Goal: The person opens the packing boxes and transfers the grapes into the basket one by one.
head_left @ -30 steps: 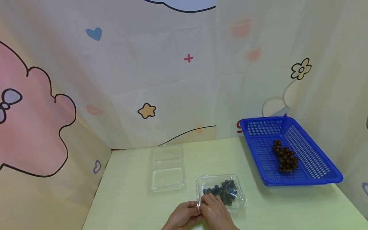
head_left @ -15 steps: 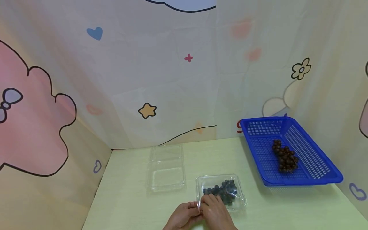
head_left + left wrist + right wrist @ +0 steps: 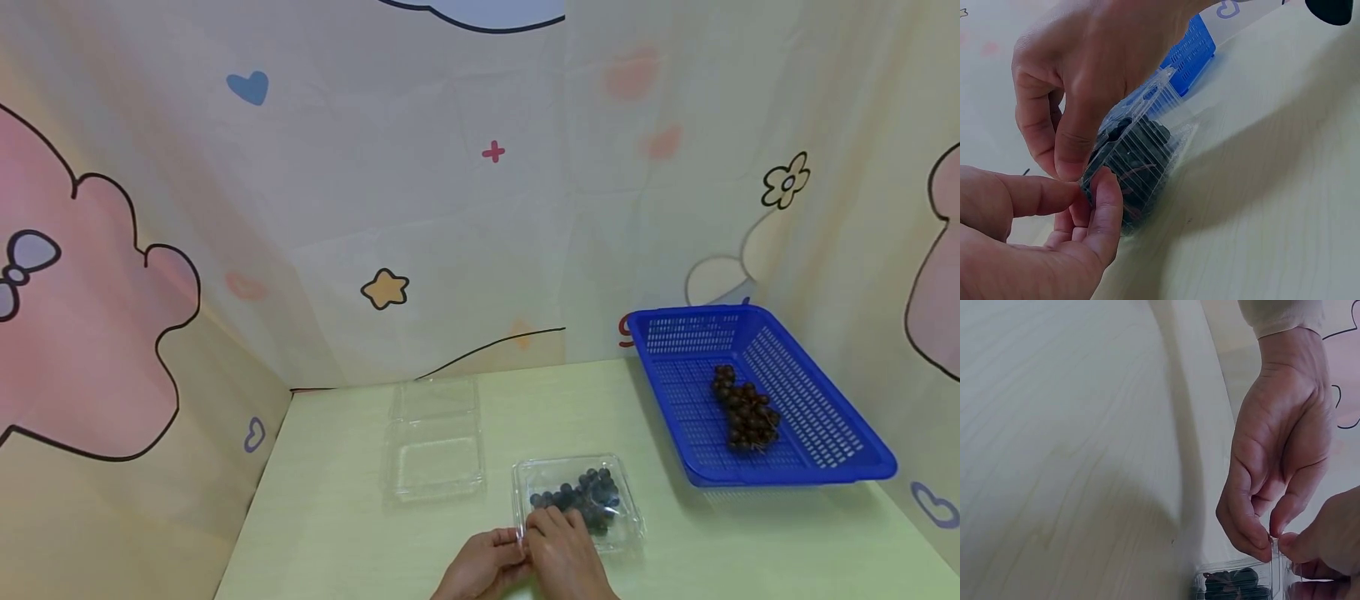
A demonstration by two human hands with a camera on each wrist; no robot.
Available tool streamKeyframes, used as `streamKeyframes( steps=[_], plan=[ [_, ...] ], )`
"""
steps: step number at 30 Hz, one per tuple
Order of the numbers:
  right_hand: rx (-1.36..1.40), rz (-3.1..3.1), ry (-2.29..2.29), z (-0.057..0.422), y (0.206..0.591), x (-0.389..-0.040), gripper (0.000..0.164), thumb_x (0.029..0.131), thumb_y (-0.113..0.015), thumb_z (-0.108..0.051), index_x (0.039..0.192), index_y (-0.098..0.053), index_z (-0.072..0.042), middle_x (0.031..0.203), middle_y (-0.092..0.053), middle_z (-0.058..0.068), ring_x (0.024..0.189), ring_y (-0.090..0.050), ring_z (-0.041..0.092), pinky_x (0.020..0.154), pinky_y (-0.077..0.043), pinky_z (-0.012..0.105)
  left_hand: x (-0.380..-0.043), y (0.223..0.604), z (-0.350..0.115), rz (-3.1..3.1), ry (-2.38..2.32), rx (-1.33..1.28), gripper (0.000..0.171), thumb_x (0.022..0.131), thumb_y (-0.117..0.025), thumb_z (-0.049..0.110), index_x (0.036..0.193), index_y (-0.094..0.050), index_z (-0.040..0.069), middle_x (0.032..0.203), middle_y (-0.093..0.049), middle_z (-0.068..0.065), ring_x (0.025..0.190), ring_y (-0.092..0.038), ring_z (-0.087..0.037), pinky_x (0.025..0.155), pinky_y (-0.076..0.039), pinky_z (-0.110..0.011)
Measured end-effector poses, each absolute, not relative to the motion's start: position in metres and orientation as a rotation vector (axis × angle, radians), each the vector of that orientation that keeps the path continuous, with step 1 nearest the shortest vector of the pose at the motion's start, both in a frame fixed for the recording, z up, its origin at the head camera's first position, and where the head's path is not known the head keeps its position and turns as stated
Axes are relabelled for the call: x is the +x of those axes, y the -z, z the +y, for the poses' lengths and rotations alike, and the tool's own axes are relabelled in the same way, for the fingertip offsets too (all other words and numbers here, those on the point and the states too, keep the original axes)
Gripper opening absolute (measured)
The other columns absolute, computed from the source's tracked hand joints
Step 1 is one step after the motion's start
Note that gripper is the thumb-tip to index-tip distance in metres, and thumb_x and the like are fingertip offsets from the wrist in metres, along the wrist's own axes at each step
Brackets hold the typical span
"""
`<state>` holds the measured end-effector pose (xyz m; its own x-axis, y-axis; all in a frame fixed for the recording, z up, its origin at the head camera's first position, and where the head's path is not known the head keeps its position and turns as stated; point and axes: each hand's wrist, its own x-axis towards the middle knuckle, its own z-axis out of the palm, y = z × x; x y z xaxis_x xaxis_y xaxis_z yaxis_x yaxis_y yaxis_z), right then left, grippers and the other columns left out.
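Observation:
A clear plastic clamshell box (image 3: 532, 477) stands lid down on the table, with a bunch of dark grapes (image 3: 592, 490) inside. At its near left corner my left hand (image 3: 480, 565) pinches the rim between thumb and fingers. My right hand (image 3: 564, 552) grips the same corner from above, right beside the left fingertips. In the left wrist view the fingertips of both hands meet on the box's edge, the ribbed side wall (image 3: 1144, 156) showing beyond them. The right wrist view has the left hand (image 3: 1282, 440) holding the rim, grapes (image 3: 1235, 582) visible below.
A blue plastic basket (image 3: 810, 367) at the right holds a bunch of brownish grapes (image 3: 744, 415). Another clear clamshell (image 3: 437, 467) lies open on the table (image 3: 322, 508), left of the box. A printed curtain (image 3: 450, 208) hangs behind and at the sides.
Both hands stay at the box's near left corner, with hardly any shift. The box, the open clamshell and the basket keep their places.

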<state>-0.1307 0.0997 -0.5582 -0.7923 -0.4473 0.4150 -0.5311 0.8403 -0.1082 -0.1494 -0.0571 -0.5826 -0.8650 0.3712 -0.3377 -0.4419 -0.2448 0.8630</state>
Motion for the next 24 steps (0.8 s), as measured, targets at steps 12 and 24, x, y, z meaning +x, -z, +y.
streamKeyframes(
  steps=[12,24],
  plan=[
    [0.709,-2.649,-0.298,0.0998,0.5584,-0.1286,0.015,0.076,-0.084,-0.006,0.082,-0.072,-0.013,0.095,-0.058,-0.005,0.087,-0.052,0.015,0.072,-0.039,0.033,-0.1487,0.5817,-0.0543,1.531,-2.148,-0.108,0.013,0.095,-0.056,-0.011,0.098,-0.066,-0.003,0.088,-0.067,-0.006,0.082,-0.065,-0.012,0.077,-0.057,-0.025],
    [0.701,-2.722,-0.271,0.0993,0.5525,-0.1246,0.013,0.086,-0.082,-0.02,0.096,-0.074,-0.013,0.103,-0.059,-0.005,0.095,-0.051,0.016,0.077,-0.042,0.036,-0.1519,0.584,-0.054,1.538,-2.133,-0.167,0.007,0.099,-0.057,-0.005,0.101,-0.063,-0.003,0.091,-0.066,-0.007,0.083,-0.065,-0.013,0.077,-0.057,-0.026]
  ],
)
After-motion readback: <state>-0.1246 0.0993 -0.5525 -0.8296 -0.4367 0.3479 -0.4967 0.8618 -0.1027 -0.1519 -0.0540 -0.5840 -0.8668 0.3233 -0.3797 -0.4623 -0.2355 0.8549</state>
